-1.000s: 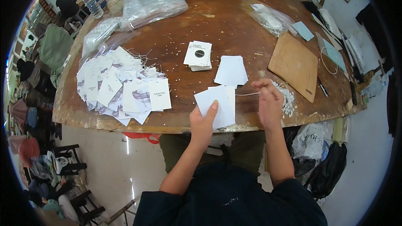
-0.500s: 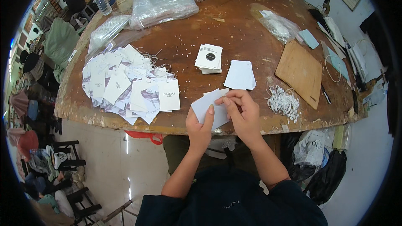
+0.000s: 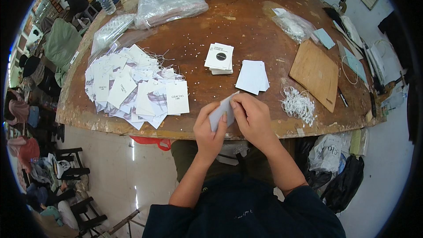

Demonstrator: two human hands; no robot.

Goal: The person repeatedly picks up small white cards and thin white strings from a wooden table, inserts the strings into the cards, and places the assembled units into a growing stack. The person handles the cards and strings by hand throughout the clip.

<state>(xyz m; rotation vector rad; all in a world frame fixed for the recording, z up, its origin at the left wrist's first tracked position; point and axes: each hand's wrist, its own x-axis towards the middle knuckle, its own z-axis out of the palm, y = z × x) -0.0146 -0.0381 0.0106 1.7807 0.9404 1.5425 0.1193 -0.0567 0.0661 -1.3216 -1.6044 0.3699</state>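
Observation:
Over the table's near edge, my left hand [image 3: 209,133] holds some white paper tags [image 3: 217,116], its thumb across their face. My right hand [image 3: 252,120] pinches their upper right corner, and its fingertips are partly hidden. The tags are tilted, so how many there are cannot be told. Just beyond my hands lies a fanned stack of blank white tags [image 3: 252,77]. To its left sits a stack of tags with a black circle [image 3: 219,58]. A large heap of printed tags with strings [image 3: 122,84] spreads on the left. White tag strings [image 3: 298,107] lie bunched at right.
A thin wooden board [image 3: 314,76] lies right of the strings, with a pen [image 3: 343,98] beside it. Clear plastic bags [image 3: 169,2] fill the far left, near a water bottle [image 3: 105,0]. Another plastic bag [image 3: 294,25] lies far right. Small white bits dot the brown table [image 3: 264,117].
The tags in my hands have turned to a steeper angle, showing a narrower face. My right hand has shifted slightly left and closed on their corner. The view has moved a little.

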